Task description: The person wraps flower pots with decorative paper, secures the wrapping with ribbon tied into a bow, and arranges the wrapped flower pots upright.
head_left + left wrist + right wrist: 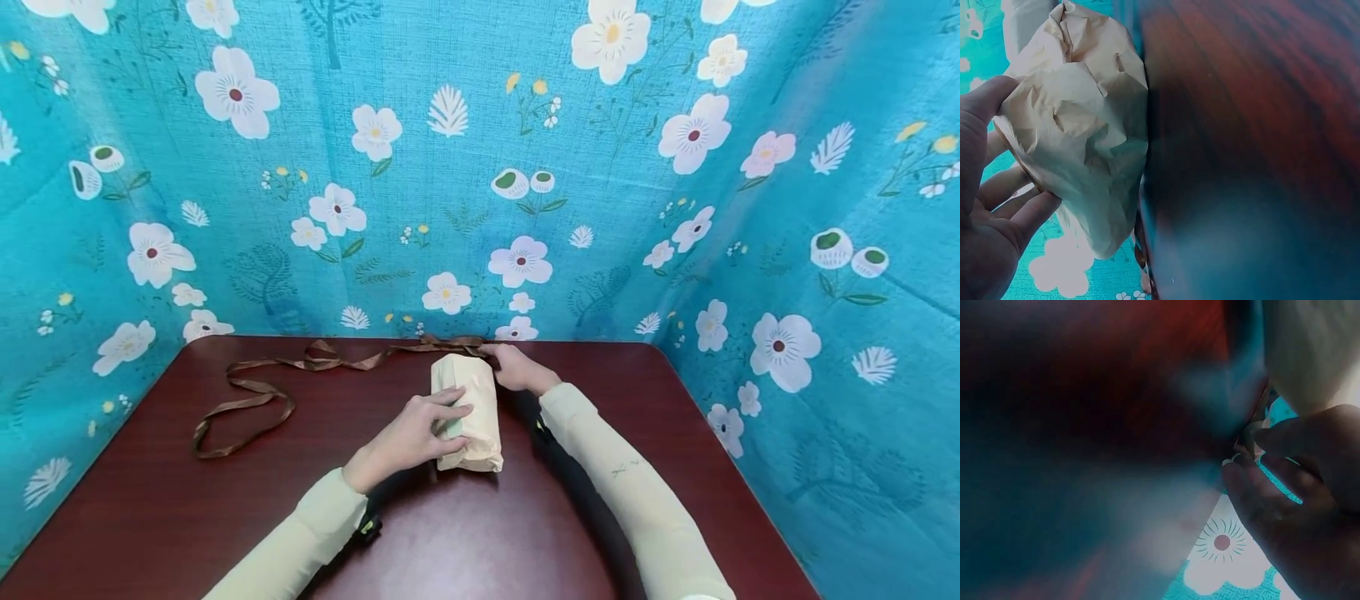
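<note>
A cream paper-wrapped package (474,417) lies lengthwise on the dark red table, its near end crumpled and folded. My left hand (412,429) rests on it from the left, fingers and thumb spread over the top. The left wrist view shows the fingertips along the edge of the creased paper (1079,119). Past the far right corner of the package, my right hand (517,368) pinches a brown satin ribbon (360,362) between thumb and fingers. The ribbon runs behind the package and trails left in loose curves. In the right wrist view the pinched part (1244,447) is dim.
The dark red table (360,517) has rounded far corners. A blue floral cloth (420,208) hangs behind it and along both sides. The ribbon's loose end (217,452) curls on the left part of the table.
</note>
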The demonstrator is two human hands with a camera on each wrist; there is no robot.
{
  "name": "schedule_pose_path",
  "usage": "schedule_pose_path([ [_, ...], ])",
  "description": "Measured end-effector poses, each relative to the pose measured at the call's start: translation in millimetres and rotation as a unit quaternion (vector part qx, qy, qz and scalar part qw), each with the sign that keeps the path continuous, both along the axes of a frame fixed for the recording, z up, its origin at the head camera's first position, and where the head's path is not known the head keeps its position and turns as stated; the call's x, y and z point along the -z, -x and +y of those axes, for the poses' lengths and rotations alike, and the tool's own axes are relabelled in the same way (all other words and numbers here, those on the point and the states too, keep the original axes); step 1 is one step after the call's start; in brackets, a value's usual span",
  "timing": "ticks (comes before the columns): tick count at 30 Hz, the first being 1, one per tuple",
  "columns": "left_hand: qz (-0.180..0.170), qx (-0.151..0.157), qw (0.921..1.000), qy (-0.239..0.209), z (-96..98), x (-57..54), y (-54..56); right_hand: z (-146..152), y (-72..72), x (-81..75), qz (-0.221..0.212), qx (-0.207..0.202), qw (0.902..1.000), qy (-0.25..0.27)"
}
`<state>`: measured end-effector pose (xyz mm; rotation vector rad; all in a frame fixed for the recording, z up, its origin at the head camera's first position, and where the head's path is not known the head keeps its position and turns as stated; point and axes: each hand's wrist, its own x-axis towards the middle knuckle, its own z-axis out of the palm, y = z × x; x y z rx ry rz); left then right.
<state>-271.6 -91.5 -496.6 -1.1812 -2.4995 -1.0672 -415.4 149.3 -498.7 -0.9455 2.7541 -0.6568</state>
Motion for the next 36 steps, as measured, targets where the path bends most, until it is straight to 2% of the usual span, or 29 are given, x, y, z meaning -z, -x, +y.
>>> schedule_pose_path([
  [3,-0.001,-0.001,1.0,0.001,4.0,-0.4,-0.4,3,5.9,-0.2,-0.009,-0.004,0.9997,-0.024],
  [7,0.003,-0.005,1.0,0.006,5.6,-1.6,-1.9,5,11.2,-0.5,-0.018,0.015,0.9985,-0.051],
  [12,0.006,-0.01,0.9999,0.011,5.2,-3.3,-1.7,12,15.0,-0.6,-0.015,0.038,0.997,-0.065],
  [17,-0.002,-0.014,0.9998,0.013,3.1,-3.2,-0.3,32,16.7,-3.7,-0.039,0.076,0.9949,-0.054],
  [21,-0.018,-0.01,0.9997,0.011,0.8,-2.6,0.1,53,16.7,-11.2,-0.059,0.105,0.9924,-0.023],
  [24,-0.027,-0.008,0.9996,0.005,-1.0,-1.2,0.1,73,18.9,-14.9,-0.056,0.121,0.9909,-0.016],
  [30,-0.019,-0.007,0.9998,-0.003,-1.9,-0.2,0.5,121,23.3,-21.8,-0.021,0.17,0.9848,-0.031],
  [36,-0.019,-0.007,0.9998,0.0,-1.0,0.6,2.2,172,15.7,-36.0,-0.001,0.233,0.9716,-0.039],
])
